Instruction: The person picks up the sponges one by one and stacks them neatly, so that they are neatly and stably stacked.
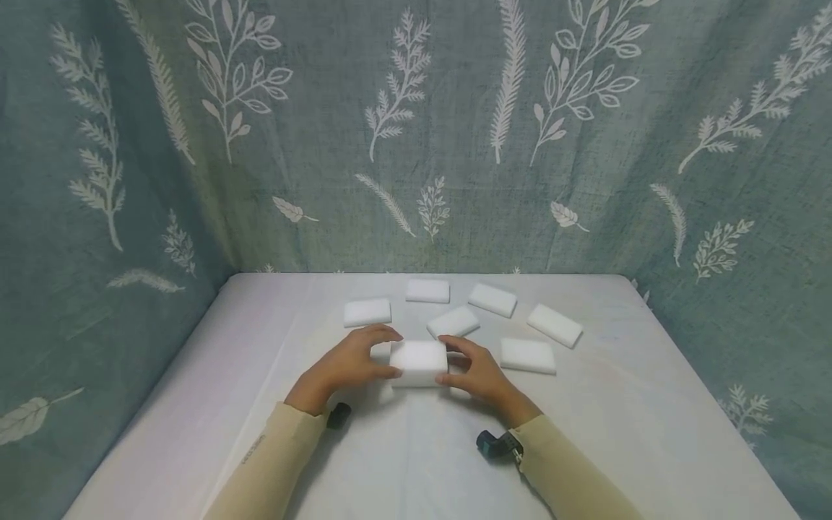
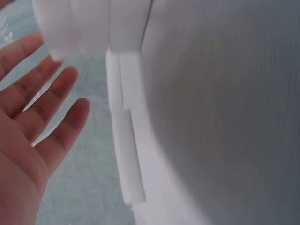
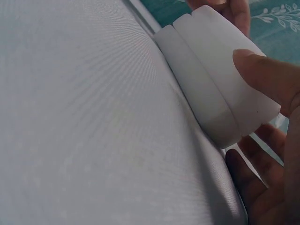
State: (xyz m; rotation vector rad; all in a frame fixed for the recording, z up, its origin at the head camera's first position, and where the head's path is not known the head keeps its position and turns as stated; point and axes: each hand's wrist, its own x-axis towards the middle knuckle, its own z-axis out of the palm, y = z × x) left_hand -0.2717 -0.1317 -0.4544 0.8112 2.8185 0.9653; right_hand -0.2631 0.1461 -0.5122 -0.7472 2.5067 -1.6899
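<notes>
Two white sponge blocks lie one on the other near the middle of the table, an upper sponge (image 3: 225, 61) and a lower sponge (image 3: 199, 86). My left hand (image 1: 354, 357) is at the stack's left end, thumb at the front and index finger at the back corner. In the left wrist view the other fingers of that left hand (image 2: 33, 112) spread apart beside the stack. At the opposite end, my right hand (image 1: 481, 372) pinches the upper sponge (image 1: 419, 354) between thumb and fingers. The right thumb (image 3: 262, 75) presses on its side face.
Several more white sponges lie flat behind and to the right, among them a left one (image 1: 367, 312), one just behind the stack (image 1: 453, 322) and a right one (image 1: 528, 355). A leaf-patterned green curtain (image 1: 416, 202) borders the white table (image 1: 650, 426).
</notes>
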